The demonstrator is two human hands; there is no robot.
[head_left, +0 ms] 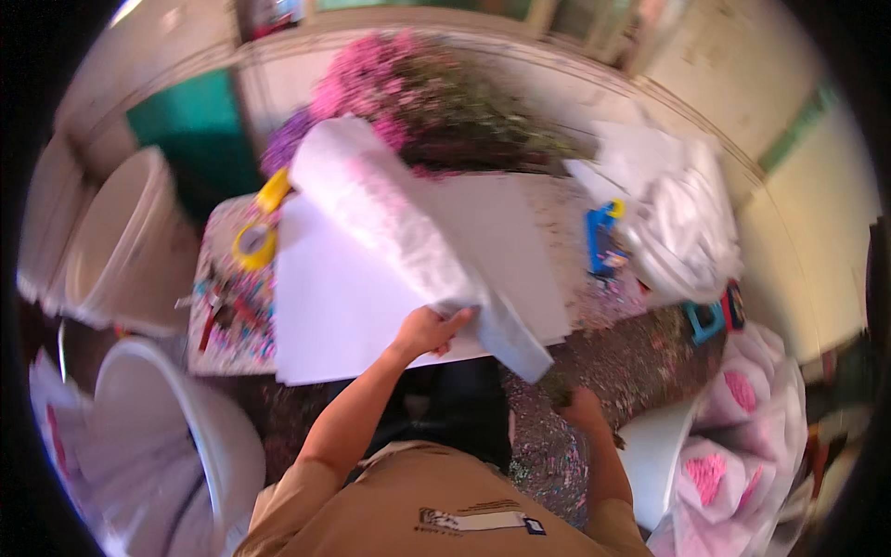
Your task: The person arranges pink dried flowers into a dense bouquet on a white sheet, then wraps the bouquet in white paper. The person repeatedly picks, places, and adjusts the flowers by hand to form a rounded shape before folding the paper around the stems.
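Note:
My left hand (pixel 431 329) is closed on the lower part of a long white paper wrap (pixel 380 213), pink showing through near its top. The wrap lies diagonally over a stack of white sheets (pixel 325 306) on the worktable (pixel 227 356). My right hand (pixel 580 408) hangs lower, right of the wrap's narrow end, beside something dark greenish; blur hides its fingers. At the table's back lie pink flowers with stems (pixel 367 79) and purple flowers (pixel 283 139).
Yellow tape rolls (pixel 253 246), red-handled tools (pixel 223 316), a blue tape dispenser (pixel 601 251) and bunched white wrapping (pixel 682 213) sit on the table. White buckets (pixel 111 241) stand left; another (pixel 650 455) at lower right holds wrapped pink flowers. Colourful scraps litter the floor (pixel 543 473).

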